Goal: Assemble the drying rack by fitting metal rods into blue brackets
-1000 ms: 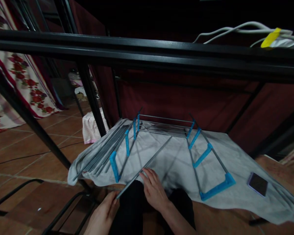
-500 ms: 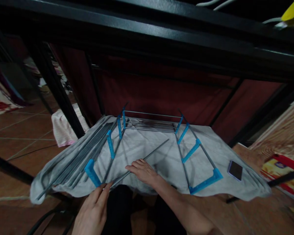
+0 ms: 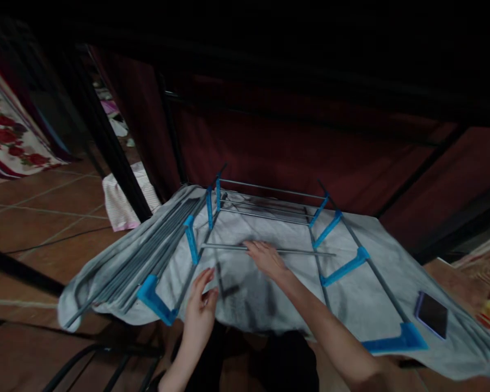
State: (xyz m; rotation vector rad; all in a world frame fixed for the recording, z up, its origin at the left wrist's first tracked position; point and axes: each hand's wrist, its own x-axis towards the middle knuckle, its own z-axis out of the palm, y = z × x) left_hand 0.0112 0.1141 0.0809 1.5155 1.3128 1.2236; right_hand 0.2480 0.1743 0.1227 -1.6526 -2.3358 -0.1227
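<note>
My right hand [image 3: 267, 260] is closed round a thin grey metal tube [image 3: 292, 251], held nearly level across the frame. The tube's left end is near a blue connector [image 3: 191, 239] on the left side; whether it touches, I cannot tell. My left hand [image 3: 202, 305] holds nothing, its thumb and fingers apart, beside the nearest left blue connector [image 3: 155, 299]. The frame stands on a grey cloth. It has blue plastic connectors on both sides, including one on the right [image 3: 345, 267], and several grey crossbars [image 3: 269, 189] at its far end.
Several loose grey tubes [image 3: 147, 258] lie together on the left of the grey cloth [image 3: 265, 305]. A phone [image 3: 432, 314] rests at the right. A black metal post [image 3: 110, 147] and a pale striped cloth [image 3: 120, 198] are at the left, with a dark red panel [image 3: 261, 147] behind.
The tube has swung from slanting towards me to lying crosswise, farther forward in my right hand. My left hand has let go of its near end. The camera view has shifted.
</note>
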